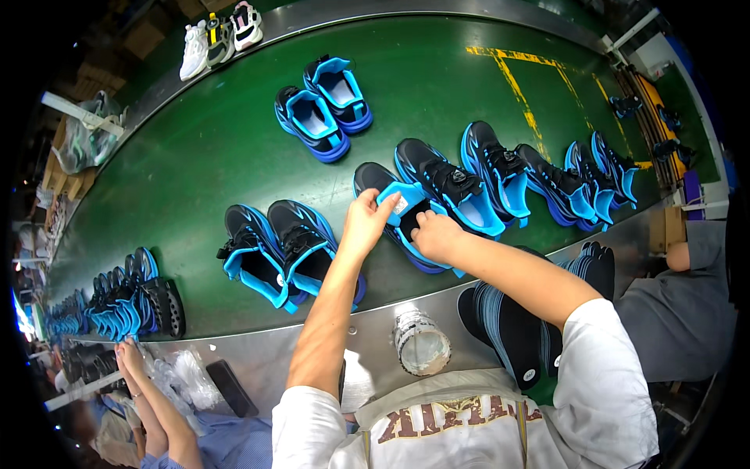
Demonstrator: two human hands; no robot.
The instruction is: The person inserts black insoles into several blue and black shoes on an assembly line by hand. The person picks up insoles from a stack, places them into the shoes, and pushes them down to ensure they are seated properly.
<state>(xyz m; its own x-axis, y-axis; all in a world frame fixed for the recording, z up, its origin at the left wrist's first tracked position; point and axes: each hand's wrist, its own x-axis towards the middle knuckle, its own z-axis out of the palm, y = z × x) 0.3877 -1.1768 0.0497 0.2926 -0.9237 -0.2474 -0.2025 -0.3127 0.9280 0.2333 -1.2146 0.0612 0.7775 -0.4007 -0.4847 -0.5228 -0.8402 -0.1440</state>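
Observation:
A black sneaker with bright blue lining and sole [373,178] stands on the green surface in front of me. My left hand [366,223] pinches its blue tongue [404,199], which carries a small white label, and holds it up. Fingers of my right hand [437,236] are bent together and reach into the shoe's dark opening; their tips are partly hidden there, and what they grip, if anything, cannot be made out. Right beside it stands another black-and-blue sneaker [441,172] with a round dial. On the left is a similar pair [293,230], openings toward me.
Another pair [312,117] stands farther back; more sneakers [551,176] line the right. Stacked black insoles [508,332] and a tape roll [422,344] lie along the metal edge [375,324]. A person's hands [129,359] work at left beside grouped shoes [125,301]; another person sits at right.

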